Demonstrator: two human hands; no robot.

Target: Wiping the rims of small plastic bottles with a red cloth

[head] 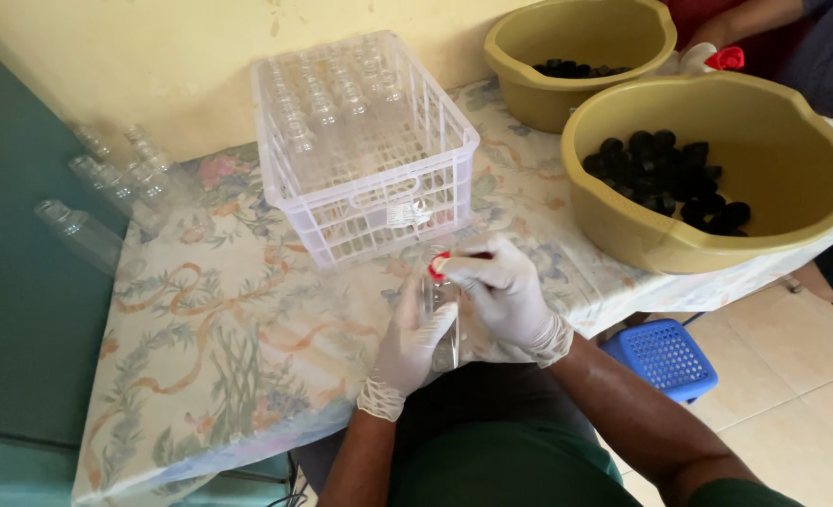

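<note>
While left hand (415, 345) grips clear bottle (441, 314), right hand (501, 291) pinches red cap (438, 265).

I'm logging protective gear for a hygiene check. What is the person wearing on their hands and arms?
Both hands, left hand and right hand, wear thin white disposable gloves, wrinkled and rolled at the wrists. The forearms are bare, with no sleeves, watch or jewellery visible.

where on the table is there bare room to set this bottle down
The widest free patch of floral tablecloth lies left of the hands, below the white crate and right of the lying clear bottles. A narrower strip runs between crate and near basin. The right end is crowded by both basins.
</note>
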